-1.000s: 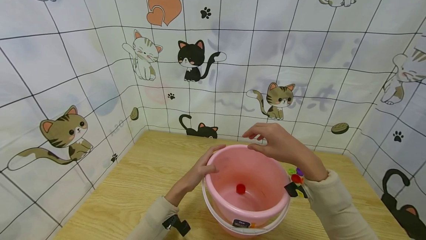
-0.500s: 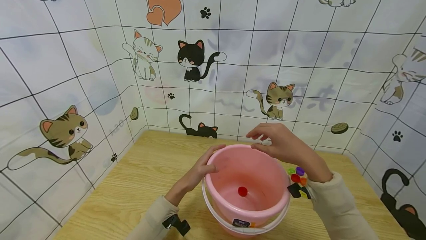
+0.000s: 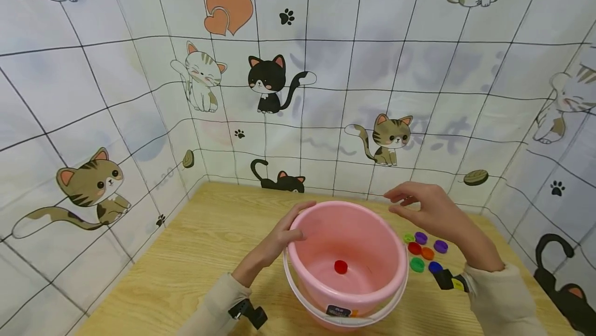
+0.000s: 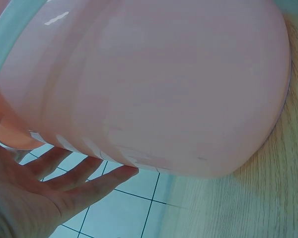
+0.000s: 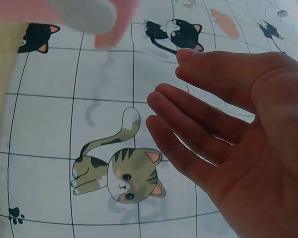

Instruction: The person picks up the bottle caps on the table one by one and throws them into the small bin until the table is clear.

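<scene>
A pink bucket (image 3: 360, 235) stands tilted towards me, its white handle (image 3: 344, 321) hanging down in front. My left hand (image 3: 279, 240) grips its left rim, thumb over the inside. In the left wrist view, the fingers (image 4: 97, 191) lie along the outer wall of the bucket (image 4: 179, 89). A small red cap-like piece (image 3: 341, 267) lies at the bottom inside. My right hand (image 3: 430, 212) hovers beyond the bucket's right rim, fingers loosely bent and holding nothing. The right wrist view shows the same right hand (image 5: 228, 134) with thumb and fingers apart.
Several small round caps lie on the wooden table (image 3: 223, 222) right of the bucket, including a red one (image 3: 414, 248), a green one (image 3: 417, 264) and a purple one (image 3: 440, 246). A white cat-print cloth (image 3: 326, 67) surrounds the table at the back and sides.
My right hand has moved right, away from over the bucket's rim, uncovering more of the caps. The red piece has shifted slightly right inside. The left hand keeps its grip.
</scene>
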A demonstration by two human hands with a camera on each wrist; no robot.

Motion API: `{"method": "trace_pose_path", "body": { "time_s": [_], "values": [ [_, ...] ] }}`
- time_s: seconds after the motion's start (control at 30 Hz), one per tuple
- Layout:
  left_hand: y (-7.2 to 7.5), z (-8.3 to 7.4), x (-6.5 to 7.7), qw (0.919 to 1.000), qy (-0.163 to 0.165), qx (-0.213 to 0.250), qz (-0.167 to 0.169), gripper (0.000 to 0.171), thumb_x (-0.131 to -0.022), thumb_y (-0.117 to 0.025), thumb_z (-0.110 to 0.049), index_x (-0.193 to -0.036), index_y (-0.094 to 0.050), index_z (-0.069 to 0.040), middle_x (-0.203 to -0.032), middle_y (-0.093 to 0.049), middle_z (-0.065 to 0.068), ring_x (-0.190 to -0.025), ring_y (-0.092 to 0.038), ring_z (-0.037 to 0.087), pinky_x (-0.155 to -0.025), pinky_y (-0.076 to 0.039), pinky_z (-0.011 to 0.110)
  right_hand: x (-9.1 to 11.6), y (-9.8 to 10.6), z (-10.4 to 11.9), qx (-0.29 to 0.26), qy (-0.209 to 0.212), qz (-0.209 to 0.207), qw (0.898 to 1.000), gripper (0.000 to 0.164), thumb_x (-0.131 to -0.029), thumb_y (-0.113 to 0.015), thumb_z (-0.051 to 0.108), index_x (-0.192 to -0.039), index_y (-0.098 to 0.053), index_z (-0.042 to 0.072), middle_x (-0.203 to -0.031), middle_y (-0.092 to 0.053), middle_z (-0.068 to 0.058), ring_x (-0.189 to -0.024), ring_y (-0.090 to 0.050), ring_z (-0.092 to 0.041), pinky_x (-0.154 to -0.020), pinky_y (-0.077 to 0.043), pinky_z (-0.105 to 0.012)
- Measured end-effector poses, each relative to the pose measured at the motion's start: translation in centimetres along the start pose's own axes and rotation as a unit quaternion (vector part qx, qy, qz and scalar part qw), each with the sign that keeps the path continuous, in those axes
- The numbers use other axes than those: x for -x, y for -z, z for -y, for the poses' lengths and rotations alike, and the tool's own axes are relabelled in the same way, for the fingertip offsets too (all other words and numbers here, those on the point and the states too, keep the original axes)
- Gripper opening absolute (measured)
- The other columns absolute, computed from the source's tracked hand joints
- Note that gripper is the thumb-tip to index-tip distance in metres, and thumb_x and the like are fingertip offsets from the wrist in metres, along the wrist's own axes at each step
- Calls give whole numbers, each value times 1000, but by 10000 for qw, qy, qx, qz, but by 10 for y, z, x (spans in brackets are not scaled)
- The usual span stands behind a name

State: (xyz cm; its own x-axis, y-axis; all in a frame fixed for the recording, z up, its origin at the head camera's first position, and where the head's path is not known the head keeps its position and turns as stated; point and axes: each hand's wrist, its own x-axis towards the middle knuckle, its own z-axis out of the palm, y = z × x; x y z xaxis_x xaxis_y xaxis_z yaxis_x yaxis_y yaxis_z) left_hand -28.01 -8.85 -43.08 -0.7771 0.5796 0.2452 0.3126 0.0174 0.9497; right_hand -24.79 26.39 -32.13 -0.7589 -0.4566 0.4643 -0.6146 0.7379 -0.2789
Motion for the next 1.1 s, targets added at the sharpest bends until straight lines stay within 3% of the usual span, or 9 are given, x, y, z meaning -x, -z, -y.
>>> {"method": "trace_pose_path", "body": {
  "time_s": [0.23,0.57,0.73,0.87,1.1],
  "values": [
    [-1,-1,-1,10000,-14,30,4,77,-87,-54,-23,-160,-32,-25,-153,-44,16,-123,-58,44,-88,-60,57,32,-5,-31,78,-403,-344,9986,20,-90,-78,13,-110,-76,14,-103,-78,-1,-85,-74,-12,-72,-60,-23],
    [0,0,0,9999,-60,83,39,76,-88,-53,-23,-161,-32,-23,-153,-44,17,-121,-60,46,-88,-60,60,70,-25,-75,-270,-1524,43,9879,21,-96,-73,20,-114,-75,9,-107,-78,-8,-87,-73,-10,-72,-59,-18],
    [0,0,0,10000,-29,84,28,76,-88,-54,-23,-160,-32,-25,-153,-43,17,-121,-59,47,-87,-59,62,89,-38,-94,-391,-2034,367,9776,25,-98,-70,23,-118,-74,8,-113,-76,-12,-90,-74,-19,-70,-60,-22],
    [0,0,0,10000,-8,80,32,76,-88,-55,-24,-160,-32,-26,-154,-43,17,-121,-59,47,-88,-59,62,101,-47,-107,-333,-2241,499,9727,24,-97,-71,22,-115,-74,7,-111,-76,-12,-92,-73,-24,-71,-60,-25],
    [0,-1,-1,10000,-28,73,34,76,-88,-54,-23,-160,-32,-25,-153,-44,18,-120,-60,47,-86,-60,59,112,-59,-121,-156,-2333,460,9712,25,-95,-74,22,-113,-75,6,-106,-77,-8,-89,-70,-17,-72,-62,-31]
  ]
}}
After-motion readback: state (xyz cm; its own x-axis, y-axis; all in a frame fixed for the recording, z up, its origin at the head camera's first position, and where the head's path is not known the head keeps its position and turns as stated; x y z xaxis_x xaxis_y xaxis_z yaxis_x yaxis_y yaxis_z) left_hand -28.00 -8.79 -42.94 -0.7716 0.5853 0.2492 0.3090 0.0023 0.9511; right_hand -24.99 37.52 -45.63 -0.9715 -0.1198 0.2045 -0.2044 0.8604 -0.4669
